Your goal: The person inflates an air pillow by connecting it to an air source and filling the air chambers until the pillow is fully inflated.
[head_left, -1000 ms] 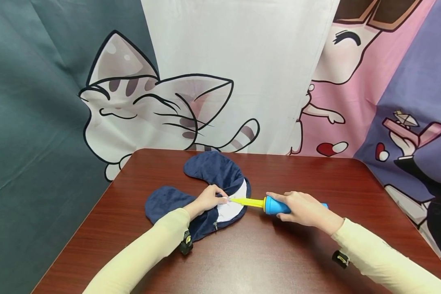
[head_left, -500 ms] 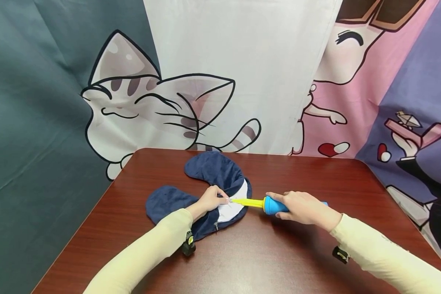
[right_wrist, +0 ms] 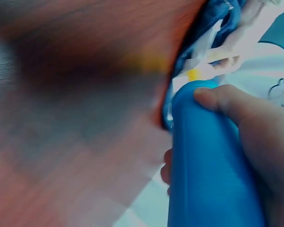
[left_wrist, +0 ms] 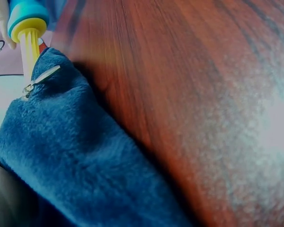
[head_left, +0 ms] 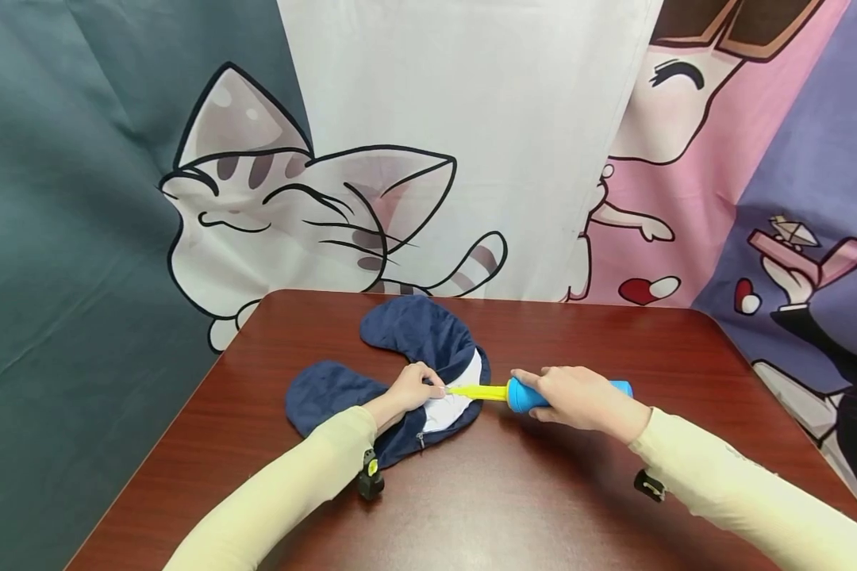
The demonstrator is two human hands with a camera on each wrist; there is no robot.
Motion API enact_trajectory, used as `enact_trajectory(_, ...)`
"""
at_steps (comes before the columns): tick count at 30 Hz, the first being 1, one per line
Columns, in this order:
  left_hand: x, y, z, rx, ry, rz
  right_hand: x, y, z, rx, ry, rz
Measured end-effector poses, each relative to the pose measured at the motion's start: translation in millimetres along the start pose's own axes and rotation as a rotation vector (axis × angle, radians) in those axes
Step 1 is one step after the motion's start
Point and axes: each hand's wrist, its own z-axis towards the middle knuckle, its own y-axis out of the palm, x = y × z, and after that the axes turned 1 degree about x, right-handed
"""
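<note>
A navy plush U-shaped neck pillow [head_left: 428,329] lies on the table, its white inner part [head_left: 444,412] showing through an unzipped opening. My left hand [head_left: 409,388] rests over the pillow, thumb and fingers pinching a small clear-looking valve at the white part. The yellow nozzle [head_left: 482,392] of a blue hand pump [head_left: 523,395] points at that pinch; whether its tip is inside the valve is hidden by the fingers. My right hand [head_left: 582,400] grips the pump's blue barrel, as the right wrist view also shows. A metal zipper pull [left_wrist: 45,78] hangs at the opening's near end.
The brown wooden table [head_left: 471,507] carries the pillow, and its far edge meets a cartoon-printed cloth [head_left: 428,95]. Small black wrist cameras sit under both cream sleeves [head_left: 314,460].
My right hand and the pump have shifted slightly left, with the yellow nozzle showing a little shorter. The left hand keeps its pinch, and the pillow looks the same.
</note>
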Motion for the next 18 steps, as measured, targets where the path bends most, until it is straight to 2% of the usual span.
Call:
enact_trajectory(7,0.6,-2.3,-1.3,-0.004,-0.002,0.001,-7.8,-7.4,3.5,0.084,-0.078,-0.115)
enact_trajectory(13,0.6,-3.5,-0.5,-0.005,-0.026,-0.018,-2.2,-0.7,-1.3,0.039,-0.034,-0.066)
enact_trajectory(18,1.6,-7.7,-0.9,-0.038,-0.013,0.003,3.4,3.1,-4.5,-0.031,0.001,0.047)
